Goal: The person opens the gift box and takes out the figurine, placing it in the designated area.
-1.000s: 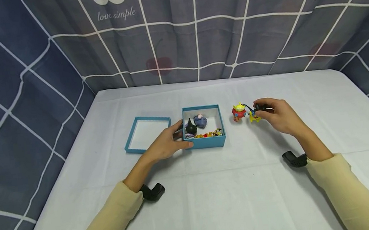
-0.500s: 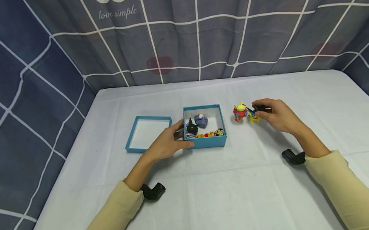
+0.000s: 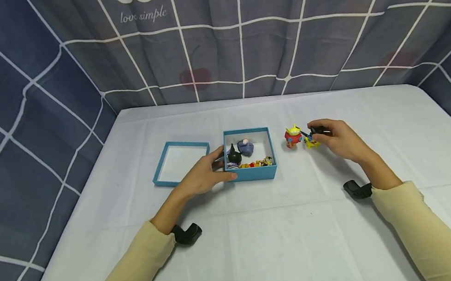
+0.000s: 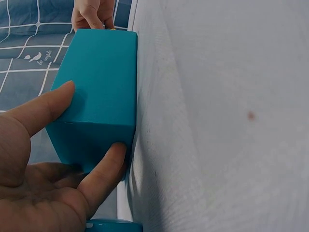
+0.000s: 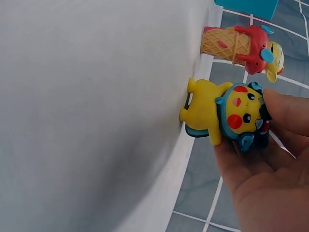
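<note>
My left hand (image 3: 202, 175) holds the left front corner of an open teal box (image 3: 252, 174), its thumb on the front wall and fingers on the left side. Inside the box lie a dark pointed piece (image 3: 234, 155), a blue-grey figure (image 3: 246, 147) and small yellow and red figures (image 3: 258, 163) along the front. Off to the right, my right hand (image 3: 342, 141) pinches a yellow Pikachu figurine (image 5: 227, 108) by its dark hooded head, feet right at the tablecloth. Beside it stands a figurine (image 5: 241, 47) with a waffle-cone base, red middle and yellow head.
A teal-rimmed lid (image 3: 186, 143) lies on the white tablecloth (image 3: 258, 248) left of the box, partly behind my left hand. Dark grid-patterned curtains (image 3: 216, 58) stand along the back and sides. A black wrist mount (image 3: 188, 235) sits below the left wrist.
My right forearm has shifted very slightly away from me, the Pikachu figurine staying pinched in nearly the same spot. The left hand and box have not visibly moved.
</note>
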Action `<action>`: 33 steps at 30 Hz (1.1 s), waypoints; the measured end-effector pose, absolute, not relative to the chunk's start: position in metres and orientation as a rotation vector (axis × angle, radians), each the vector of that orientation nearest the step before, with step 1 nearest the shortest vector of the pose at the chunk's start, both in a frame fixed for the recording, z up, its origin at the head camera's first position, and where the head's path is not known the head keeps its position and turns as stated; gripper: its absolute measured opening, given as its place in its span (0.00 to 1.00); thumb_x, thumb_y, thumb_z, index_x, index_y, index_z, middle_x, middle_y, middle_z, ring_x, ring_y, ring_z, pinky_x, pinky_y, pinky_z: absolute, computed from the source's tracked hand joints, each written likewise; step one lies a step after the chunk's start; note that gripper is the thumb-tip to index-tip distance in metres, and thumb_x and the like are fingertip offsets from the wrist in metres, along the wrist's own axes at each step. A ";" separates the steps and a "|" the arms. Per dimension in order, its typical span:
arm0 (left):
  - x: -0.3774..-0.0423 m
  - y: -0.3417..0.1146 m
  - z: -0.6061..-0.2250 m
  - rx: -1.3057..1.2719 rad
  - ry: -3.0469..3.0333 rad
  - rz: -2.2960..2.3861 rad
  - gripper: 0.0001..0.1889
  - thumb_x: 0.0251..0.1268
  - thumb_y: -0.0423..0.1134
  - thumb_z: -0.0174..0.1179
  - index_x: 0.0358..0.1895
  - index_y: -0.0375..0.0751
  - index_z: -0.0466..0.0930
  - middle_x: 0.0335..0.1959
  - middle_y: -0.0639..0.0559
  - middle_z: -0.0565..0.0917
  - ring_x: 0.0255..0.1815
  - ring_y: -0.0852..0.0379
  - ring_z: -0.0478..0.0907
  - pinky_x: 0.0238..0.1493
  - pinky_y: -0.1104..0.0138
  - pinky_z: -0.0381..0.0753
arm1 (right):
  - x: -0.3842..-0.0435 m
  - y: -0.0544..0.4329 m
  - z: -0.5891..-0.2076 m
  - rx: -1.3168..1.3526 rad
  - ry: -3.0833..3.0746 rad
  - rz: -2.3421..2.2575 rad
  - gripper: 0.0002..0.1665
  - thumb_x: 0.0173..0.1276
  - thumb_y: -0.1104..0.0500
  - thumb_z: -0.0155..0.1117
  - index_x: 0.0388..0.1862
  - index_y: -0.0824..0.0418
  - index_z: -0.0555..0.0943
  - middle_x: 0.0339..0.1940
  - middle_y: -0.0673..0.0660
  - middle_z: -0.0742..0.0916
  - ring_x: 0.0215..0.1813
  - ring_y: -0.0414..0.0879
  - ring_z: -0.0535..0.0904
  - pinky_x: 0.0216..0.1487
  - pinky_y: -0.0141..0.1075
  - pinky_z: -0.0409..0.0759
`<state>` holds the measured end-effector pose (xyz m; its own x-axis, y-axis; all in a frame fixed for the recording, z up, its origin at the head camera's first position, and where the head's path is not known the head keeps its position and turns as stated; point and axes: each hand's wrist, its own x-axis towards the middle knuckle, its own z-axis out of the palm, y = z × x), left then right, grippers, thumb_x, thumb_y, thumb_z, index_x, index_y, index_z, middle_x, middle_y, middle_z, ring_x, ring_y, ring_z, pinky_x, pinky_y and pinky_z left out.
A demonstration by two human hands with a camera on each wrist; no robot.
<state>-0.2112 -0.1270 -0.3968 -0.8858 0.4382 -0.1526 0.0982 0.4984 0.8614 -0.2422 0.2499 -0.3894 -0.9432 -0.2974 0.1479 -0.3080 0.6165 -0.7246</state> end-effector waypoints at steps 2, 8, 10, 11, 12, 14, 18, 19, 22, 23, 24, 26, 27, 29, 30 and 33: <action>-0.211 -0.127 -0.397 0.450 2.399 1.339 0.50 0.62 0.44 0.69 0.79 0.35 0.45 0.74 0.39 0.62 0.72 0.46 0.63 0.68 0.54 0.65 | -0.243 0.250 -0.390 0.527 -2.818 1.263 0.22 0.74 0.66 0.57 0.64 0.73 0.74 0.58 0.70 0.80 0.52 0.55 0.78 0.42 0.21 0.72; -0.211 -0.128 -0.397 0.417 2.374 1.387 0.50 0.61 0.42 0.70 0.79 0.35 0.45 0.73 0.39 0.63 0.72 0.47 0.63 0.67 0.55 0.66 | -0.246 0.249 -0.391 0.529 -2.833 1.243 0.22 0.74 0.65 0.57 0.64 0.72 0.74 0.57 0.69 0.80 0.50 0.53 0.77 0.42 0.24 0.72; -0.212 -0.129 -0.398 0.417 2.364 1.398 0.50 0.61 0.42 0.70 0.79 0.35 0.45 0.73 0.39 0.64 0.72 0.47 0.63 0.67 0.55 0.66 | -0.246 0.249 -0.391 0.524 -2.840 1.242 0.22 0.75 0.65 0.56 0.64 0.72 0.73 0.56 0.69 0.81 0.48 0.52 0.76 0.41 0.25 0.72; -0.212 -0.129 -0.398 0.419 2.360 1.401 0.50 0.61 0.42 0.70 0.79 0.35 0.45 0.73 0.39 0.64 0.72 0.47 0.63 0.67 0.55 0.66 | -0.246 0.249 -0.391 0.521 -2.842 1.244 0.22 0.75 0.65 0.56 0.65 0.72 0.73 0.56 0.68 0.81 0.47 0.51 0.76 0.40 0.26 0.72; -0.212 -0.129 -0.399 0.422 2.359 1.401 0.50 0.61 0.42 0.70 0.79 0.35 0.45 0.73 0.39 0.64 0.72 0.47 0.63 0.68 0.55 0.66 | -0.246 0.249 -0.391 0.518 -2.845 1.245 0.22 0.75 0.65 0.56 0.65 0.72 0.73 0.55 0.68 0.81 0.46 0.50 0.76 0.40 0.26 0.72; -0.213 -0.129 -0.399 0.425 2.360 1.399 0.51 0.61 0.43 0.70 0.79 0.35 0.45 0.73 0.39 0.64 0.72 0.47 0.63 0.68 0.54 0.65 | -0.246 0.249 -0.390 0.518 -2.849 1.254 0.22 0.75 0.65 0.56 0.65 0.72 0.73 0.55 0.68 0.81 0.45 0.49 0.76 0.39 0.26 0.72; -0.213 -0.129 -0.399 0.420 2.366 1.394 0.51 0.60 0.43 0.70 0.79 0.36 0.45 0.73 0.39 0.64 0.72 0.47 0.64 0.68 0.54 0.65 | -0.245 0.249 -0.389 0.537 -2.847 1.272 0.22 0.76 0.65 0.56 0.65 0.73 0.72 0.55 0.69 0.80 0.45 0.49 0.76 0.39 0.26 0.72; -0.213 -0.129 -0.399 0.420 2.365 1.395 0.51 0.60 0.43 0.70 0.79 0.36 0.45 0.73 0.39 0.64 0.72 0.47 0.64 0.68 0.54 0.66 | -0.245 0.248 -0.389 0.541 -2.846 1.271 0.23 0.76 0.65 0.56 0.65 0.73 0.72 0.56 0.69 0.80 0.46 0.49 0.75 0.39 0.26 0.72; -0.214 -0.128 -0.399 0.422 2.364 1.395 0.50 0.60 0.43 0.70 0.79 0.36 0.46 0.73 0.40 0.64 0.72 0.47 0.64 0.67 0.55 0.66 | -0.246 0.248 -0.389 0.543 -2.840 1.263 0.22 0.75 0.65 0.56 0.65 0.73 0.72 0.55 0.69 0.80 0.45 0.49 0.75 0.39 0.26 0.72; -0.214 -0.128 -0.399 0.425 2.361 1.398 0.50 0.61 0.43 0.70 0.79 0.36 0.45 0.73 0.40 0.64 0.72 0.47 0.64 0.67 0.54 0.66 | -0.246 0.248 -0.390 0.539 -2.838 1.262 0.22 0.75 0.65 0.56 0.65 0.73 0.72 0.55 0.69 0.80 0.45 0.49 0.75 0.39 0.26 0.72; -0.214 -0.128 -0.398 0.427 2.361 1.396 0.50 0.61 0.42 0.70 0.79 0.36 0.45 0.73 0.40 0.64 0.72 0.47 0.64 0.67 0.54 0.66 | -0.246 0.249 -0.391 0.535 -2.834 1.261 0.22 0.75 0.65 0.56 0.65 0.73 0.73 0.55 0.69 0.81 0.45 0.49 0.75 0.39 0.26 0.72; -0.214 -0.128 -0.398 0.429 2.362 1.392 0.50 0.61 0.42 0.70 0.79 0.36 0.46 0.73 0.40 0.64 0.72 0.47 0.64 0.67 0.54 0.66 | -0.246 0.249 -0.392 0.529 -2.821 1.264 0.22 0.74 0.65 0.57 0.64 0.73 0.73 0.54 0.69 0.81 0.44 0.49 0.76 0.38 0.26 0.73; -0.214 -0.128 -0.397 0.430 2.364 1.389 0.50 0.61 0.42 0.70 0.79 0.36 0.46 0.73 0.40 0.64 0.72 0.47 0.64 0.67 0.54 0.66 | -0.245 0.249 -0.392 0.526 -2.816 1.267 0.22 0.74 0.65 0.57 0.64 0.73 0.73 0.55 0.69 0.81 0.45 0.49 0.76 0.38 0.25 0.73; -0.214 -0.128 -0.397 0.432 2.365 1.388 0.50 0.61 0.42 0.70 0.79 0.36 0.46 0.73 0.40 0.64 0.72 0.46 0.64 0.67 0.54 0.66 | -0.245 0.249 -0.393 0.520 -2.807 1.277 0.23 0.74 0.65 0.58 0.64 0.72 0.74 0.56 0.69 0.81 0.45 0.50 0.76 0.39 0.25 0.73; -0.214 -0.128 -0.396 0.431 2.367 1.384 0.50 0.61 0.43 0.70 0.79 0.36 0.46 0.73 0.40 0.64 0.72 0.46 0.64 0.67 0.54 0.66 | -0.245 0.249 -0.393 0.520 -2.802 1.279 0.23 0.73 0.65 0.59 0.64 0.72 0.74 0.56 0.68 0.81 0.46 0.50 0.76 0.39 0.25 0.73; -0.215 -0.128 -0.396 0.429 2.368 1.378 0.50 0.61 0.43 0.70 0.79 0.37 0.46 0.73 0.40 0.64 0.72 0.46 0.64 0.67 0.53 0.66 | -0.244 0.248 -0.391 0.513 -2.795 1.289 0.24 0.73 0.64 0.61 0.64 0.71 0.74 0.57 0.68 0.80 0.48 0.51 0.75 0.42 0.25 0.72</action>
